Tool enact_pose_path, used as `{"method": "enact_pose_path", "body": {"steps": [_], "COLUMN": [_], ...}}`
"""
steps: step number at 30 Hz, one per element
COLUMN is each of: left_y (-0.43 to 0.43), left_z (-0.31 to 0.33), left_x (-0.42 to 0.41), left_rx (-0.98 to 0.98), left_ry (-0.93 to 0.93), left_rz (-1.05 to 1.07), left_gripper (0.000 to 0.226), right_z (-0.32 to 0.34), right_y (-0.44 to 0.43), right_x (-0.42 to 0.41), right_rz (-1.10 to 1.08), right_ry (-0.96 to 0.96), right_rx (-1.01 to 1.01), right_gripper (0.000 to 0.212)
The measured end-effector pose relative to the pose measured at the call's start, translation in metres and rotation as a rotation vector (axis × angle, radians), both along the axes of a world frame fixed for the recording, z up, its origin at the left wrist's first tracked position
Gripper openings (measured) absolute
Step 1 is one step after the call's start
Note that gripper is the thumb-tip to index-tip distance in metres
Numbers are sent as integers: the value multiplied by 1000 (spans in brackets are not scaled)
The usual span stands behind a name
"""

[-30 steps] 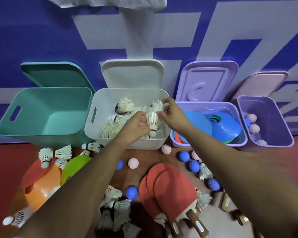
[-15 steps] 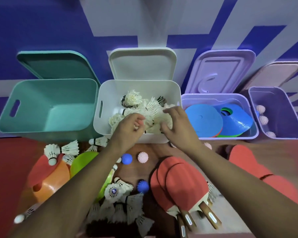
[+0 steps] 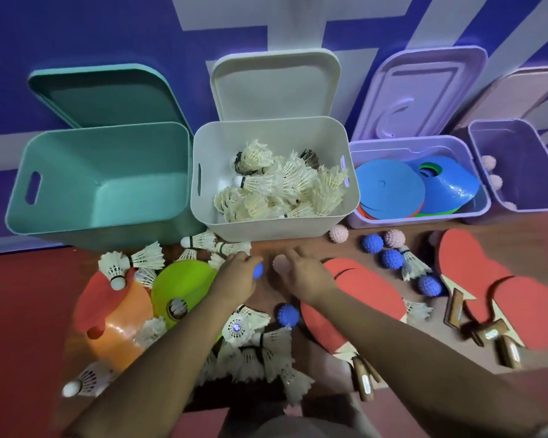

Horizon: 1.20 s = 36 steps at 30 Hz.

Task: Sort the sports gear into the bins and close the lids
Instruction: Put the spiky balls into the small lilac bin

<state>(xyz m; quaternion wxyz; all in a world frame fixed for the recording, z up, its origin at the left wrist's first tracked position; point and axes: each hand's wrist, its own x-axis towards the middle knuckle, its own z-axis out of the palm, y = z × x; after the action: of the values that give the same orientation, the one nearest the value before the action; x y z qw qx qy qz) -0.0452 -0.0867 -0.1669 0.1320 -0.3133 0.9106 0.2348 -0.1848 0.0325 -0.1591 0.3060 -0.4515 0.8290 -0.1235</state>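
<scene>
Judging from the bins, I'd put this sort at somewhat under half done. The white bin (image 3: 276, 229) holds a heap of shuttlecocks (image 3: 279, 188). The lilac bin (image 3: 415, 218) just right of it has blue disc cones (image 3: 389, 184) stacked over other colours. The purple bin (image 3: 516, 137) at far right shows a few pink balls along its left wall. The teal bin (image 3: 102, 213) at the left holds nothing that I can see. All four lids (image 3: 276, 86) lean against the far wall — none is closed.

Plenty is left on the near floor: loose shuttlecocks (image 3: 257, 352), an orange cone (image 3: 121, 314) and a green cone (image 3: 184, 286) at the left, red table tennis paddles (image 3: 355, 295) in two groups, and spiky balls scattered between them.

Both forearms reach away from me, with the hands low over the floor just near of the white bin. My left hand (image 3: 234, 276) has its fingers curled round a blue spiky ball (image 3: 258, 270), which shows at the hand's right edge. My right hand (image 3: 301, 273) is just beside it, palm down, with its fingers stretched toward a pink spiky ball (image 3: 280, 263). That spot is blurred, so I cannot tell whether the ball is gripped or only touched. Both balls lie between the green cone and the nearer paddles, well apart from the purple bin, where I judge they belong.
</scene>
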Motion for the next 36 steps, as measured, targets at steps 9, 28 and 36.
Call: {"method": "enact_pose_path", "body": {"steps": [9, 28, 36], "left_y": [-7, 50, 130], "left_z": [-27, 87, 135], "left_x": [-5, -49, -202], "left_rx": [-239, 768, 700], "left_ry": [-185, 641, 694], "left_rz": [-127, 493, 337], "left_gripper": [52, 39, 46], "right_z": [-61, 89, 119], "right_y": [-17, 83, 181], "right_x": [16, -68, -212], "right_rz": [81, -802, -815], "right_ry": [195, -812, -719], "right_rx": [18, -587, -636], "right_gripper": [42, 23, 20]}}
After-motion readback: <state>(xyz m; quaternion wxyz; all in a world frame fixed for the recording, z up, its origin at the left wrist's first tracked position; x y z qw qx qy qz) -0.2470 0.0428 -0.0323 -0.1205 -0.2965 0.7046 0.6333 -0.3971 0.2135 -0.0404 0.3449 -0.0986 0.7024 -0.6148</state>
